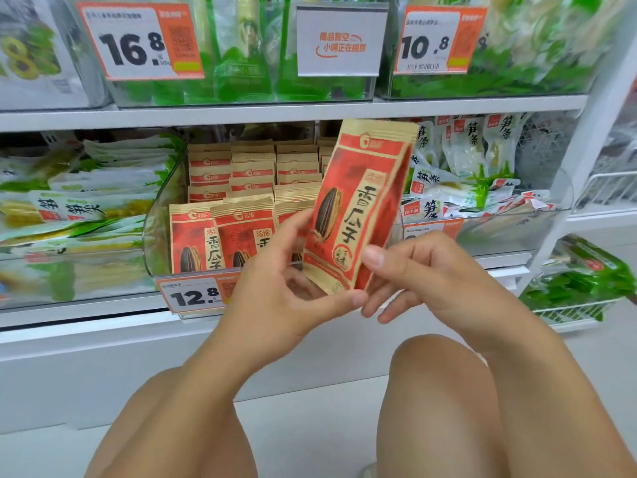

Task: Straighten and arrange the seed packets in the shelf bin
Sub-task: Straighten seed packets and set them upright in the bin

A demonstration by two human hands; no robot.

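On the white metal store shelf (293, 113), the clear plastic bin (157, 236) in the middle holds rows of red and tan paper seed packets (251, 174), most standing up straight with their tops in line. Bins of green and white snack bags (89, 188) sit just beside it on both sides. 1 more red and tan seed packet (358, 205) is out of the bin, held up in front of it and leaning a little to the right. The left hand (286, 288) holds its bottom corner, with the thumb under the packet and the fingers curled behind it. The right hand (410, 270) pinches the lower right edge with its thumb on the front. The orange and white price tag (196, 296) on the bin reads 12.8. If the packet is pushed in crooked, it could bend, or knock the front row over.
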